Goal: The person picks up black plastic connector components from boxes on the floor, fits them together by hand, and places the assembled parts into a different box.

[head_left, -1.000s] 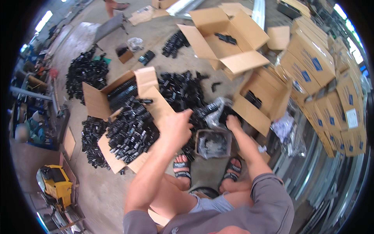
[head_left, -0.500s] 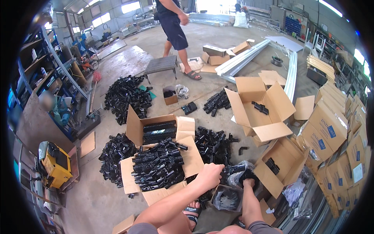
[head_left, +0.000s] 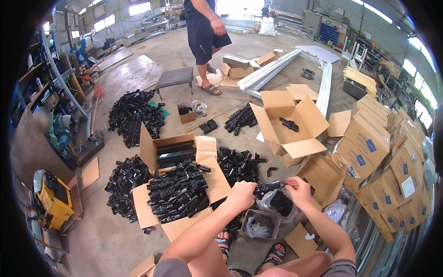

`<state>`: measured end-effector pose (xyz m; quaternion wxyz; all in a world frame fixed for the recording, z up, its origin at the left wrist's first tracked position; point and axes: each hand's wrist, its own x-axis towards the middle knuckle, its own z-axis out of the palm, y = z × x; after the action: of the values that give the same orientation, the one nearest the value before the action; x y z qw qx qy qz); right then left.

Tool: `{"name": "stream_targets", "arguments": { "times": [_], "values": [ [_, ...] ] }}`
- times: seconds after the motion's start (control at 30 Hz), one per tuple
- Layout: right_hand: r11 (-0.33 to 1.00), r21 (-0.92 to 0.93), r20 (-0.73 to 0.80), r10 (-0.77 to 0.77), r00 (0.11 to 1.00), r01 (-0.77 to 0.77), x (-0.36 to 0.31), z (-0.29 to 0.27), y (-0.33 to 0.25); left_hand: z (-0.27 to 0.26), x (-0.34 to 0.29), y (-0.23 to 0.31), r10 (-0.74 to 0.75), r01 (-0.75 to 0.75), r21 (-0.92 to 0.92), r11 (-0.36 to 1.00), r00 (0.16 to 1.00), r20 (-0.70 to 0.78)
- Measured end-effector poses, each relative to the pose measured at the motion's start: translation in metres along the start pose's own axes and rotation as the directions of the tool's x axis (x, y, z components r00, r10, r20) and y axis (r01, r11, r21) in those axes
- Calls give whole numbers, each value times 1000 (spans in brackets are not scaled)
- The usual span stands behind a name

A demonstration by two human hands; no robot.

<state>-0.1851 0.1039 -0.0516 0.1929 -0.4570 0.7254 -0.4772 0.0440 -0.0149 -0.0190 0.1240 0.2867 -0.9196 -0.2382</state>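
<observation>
A black, ribbed-looking plastic tubular part [head_left: 267,187] is being gripped at one end by the left hand [head_left: 242,195], its fingers being curled tightly around, and the piece is being pointed across toward the right hand [head_left: 301,191]. Over there, thumb and fingers are being brought close together just beyond the part's far end; whether anything small is being pinched between them cannot be told. Right below, a clear crinkled plastic bag [head_left: 264,204] with small black pieces is being overhung by both hands, and beside it a small brown cardboard box lined with clear plastic [head_left: 277,227] is being kept near the sandalled feet. To the left, a big heap of glossy black plastic parts [head_left: 177,193] is being held among the spread flaps of a brown cardboard box [head_left: 217,177], while another black pile [head_left: 237,166] is being supported by the grey concrete floor [head_left: 115,240] just behind. Near that pile a lone L-shaped black piece [head_left: 271,171] is being left on its own. On the right, an open brown carton [head_left: 330,177] is being partly covered by the right hand, and farther off a dark-shorted co-worker [head_left: 203,41] is being seen beside a grey slatted stool [head_left: 174,77].
</observation>
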Motion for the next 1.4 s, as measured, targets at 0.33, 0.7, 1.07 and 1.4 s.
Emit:
{"name": "stream_targets", "arguments": {
  "times": [0.33,0.7,1.07,1.4],
  "values": [
    [876,-211,-157,-469,869,434,-72,-28,-97,12,-2,45,112,-106,-62,992,988,105],
    [605,-459,109,-688,717,650,-61,-12,-77,16,-8,58,114,-112,-40,993,992,47],
    [673,-384,156,-627,763,632,-65,-8,-67,24,-6,53,200,-199,-83,977,980,13],
    [725,-412,101,-565,819,552,-69,-13,-66,20,-6,58,178,-173,-94,980,983,39]
  ]
}}
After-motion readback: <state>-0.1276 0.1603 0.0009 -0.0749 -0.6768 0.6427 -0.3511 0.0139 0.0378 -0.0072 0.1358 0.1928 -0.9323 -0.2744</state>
